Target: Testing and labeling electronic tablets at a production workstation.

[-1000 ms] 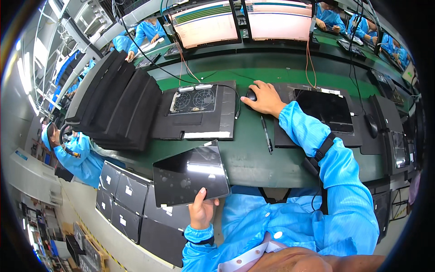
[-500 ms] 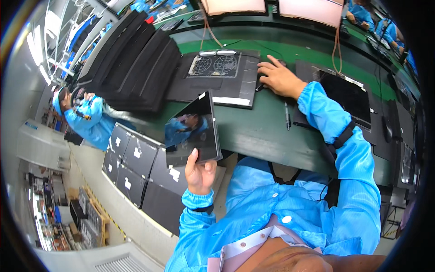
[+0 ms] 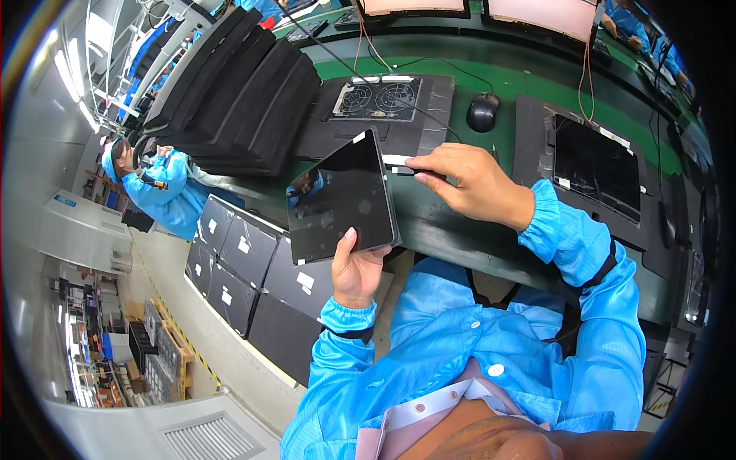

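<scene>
My left hand (image 3: 358, 270) grips a black tablet (image 3: 345, 201) by its lower edge, thumb on the glossy dark screen, and holds it tilted above the green table's near edge. Close to the tablet's right side, my right hand (image 3: 477, 182) pinches a cable plug (image 3: 404, 171) between thumb and fingers. The plug points at the tablet's edge; whether they touch I cannot tell. A thin black cable (image 3: 360, 75) runs from the upper left down to that hand. Beyond the hand lies a black mouse (image 3: 483, 113).
Black foam boards (image 3: 230, 100) are stacked at the left. Behind the held tablet lies a black mat (image 3: 437, 103) with a patterned panel. Another tablet (image 3: 596, 169) rests on a mat at the right. Black trays (image 3: 249, 249) stand below left, near a person in blue (image 3: 165, 188).
My right hand has left the mouse, come nearer to the tablet and now pinches the cable plug. The tablet has turned its screen more toward me, still in my left hand.
</scene>
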Motion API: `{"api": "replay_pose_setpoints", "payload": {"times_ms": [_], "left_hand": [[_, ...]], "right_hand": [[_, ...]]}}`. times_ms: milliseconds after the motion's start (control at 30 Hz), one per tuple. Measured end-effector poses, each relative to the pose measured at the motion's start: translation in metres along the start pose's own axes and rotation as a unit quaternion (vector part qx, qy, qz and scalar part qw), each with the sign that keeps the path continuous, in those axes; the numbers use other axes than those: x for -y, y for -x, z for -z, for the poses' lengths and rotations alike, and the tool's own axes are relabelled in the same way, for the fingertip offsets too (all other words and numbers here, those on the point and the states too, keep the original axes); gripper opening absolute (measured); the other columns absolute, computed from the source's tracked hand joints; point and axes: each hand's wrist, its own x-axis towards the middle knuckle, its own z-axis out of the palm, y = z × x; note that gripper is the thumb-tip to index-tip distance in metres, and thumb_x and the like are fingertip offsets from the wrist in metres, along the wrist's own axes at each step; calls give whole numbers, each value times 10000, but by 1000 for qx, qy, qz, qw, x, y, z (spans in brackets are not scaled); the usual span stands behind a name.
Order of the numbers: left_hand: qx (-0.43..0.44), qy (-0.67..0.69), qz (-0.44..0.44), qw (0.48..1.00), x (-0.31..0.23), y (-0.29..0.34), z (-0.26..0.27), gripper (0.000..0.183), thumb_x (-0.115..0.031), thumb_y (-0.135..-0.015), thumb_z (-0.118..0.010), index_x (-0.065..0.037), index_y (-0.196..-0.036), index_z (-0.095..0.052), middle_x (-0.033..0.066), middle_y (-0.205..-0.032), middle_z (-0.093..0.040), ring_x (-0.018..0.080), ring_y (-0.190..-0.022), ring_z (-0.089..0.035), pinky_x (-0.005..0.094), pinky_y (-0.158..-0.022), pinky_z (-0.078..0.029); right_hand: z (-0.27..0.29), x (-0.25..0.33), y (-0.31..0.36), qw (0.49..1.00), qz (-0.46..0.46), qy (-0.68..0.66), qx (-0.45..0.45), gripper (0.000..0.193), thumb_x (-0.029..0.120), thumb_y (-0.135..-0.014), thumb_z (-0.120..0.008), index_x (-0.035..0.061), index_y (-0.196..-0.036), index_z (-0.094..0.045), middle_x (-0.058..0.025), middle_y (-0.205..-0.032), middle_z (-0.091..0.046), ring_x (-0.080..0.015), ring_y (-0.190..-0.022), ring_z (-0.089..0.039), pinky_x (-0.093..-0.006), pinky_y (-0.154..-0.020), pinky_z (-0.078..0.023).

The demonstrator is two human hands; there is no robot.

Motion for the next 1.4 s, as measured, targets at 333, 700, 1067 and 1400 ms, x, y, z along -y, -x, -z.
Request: {"api": "replay_pose_setpoints", "payload": {"times_ms": [333, 700, 1067, 1400], "left_hand": [[-32, -12, -1, 999, 4, 4, 6, 317, -170, -1012, -523, 13, -1241, -644, 182, -1199, -709, 339, -1014, -726, 438, -809, -644], [39, -102, 108, 988, -10, -18, 25, 366, -213, -1024, -530, 32, -1286, -604, 183, -1204, -696, 329, -1063, -702, 449, -867, -620], [41, -79, 236, 968, 5, -193, 3, 281, -101, -980, -561, 63, -1198, -626, 205, -1161, -688, 327, -1107, -672, 477, -1045, -518], [-32, -405, 344, 846, -22, -197, -7, 650, -565, -925, -678, 49, -1130, -616, 139, -882, -708, 243, -796, -717, 312, -686, -588]], "right_hand": [[-7, -3, 3, 999, 8, -5, 38, 208, 111, -877, -714, 40, -1072, -729, -133, -902, -710, -326, -830, -670, -424, -730, -533], [17, -11, -8, 991, 9, 2, 131, 228, 120, -885, -698, 40, -1098, -710, -151, -972, -717, -347, -936, -674, -439, -882, -508], [0, -57, 0, 973, 76, 219, 22, 407, 222, -868, -739, 59, -1231, -657, -145, -1234, -640, -322, -1190, -598, -500, -1076, -432], [-20, -107, -12, 953, 89, 291, 17, 338, 135, -864, -698, 56, -1192, -678, -126, -1185, -668, -303, -1131, -631, -433, -956, -497]]}}
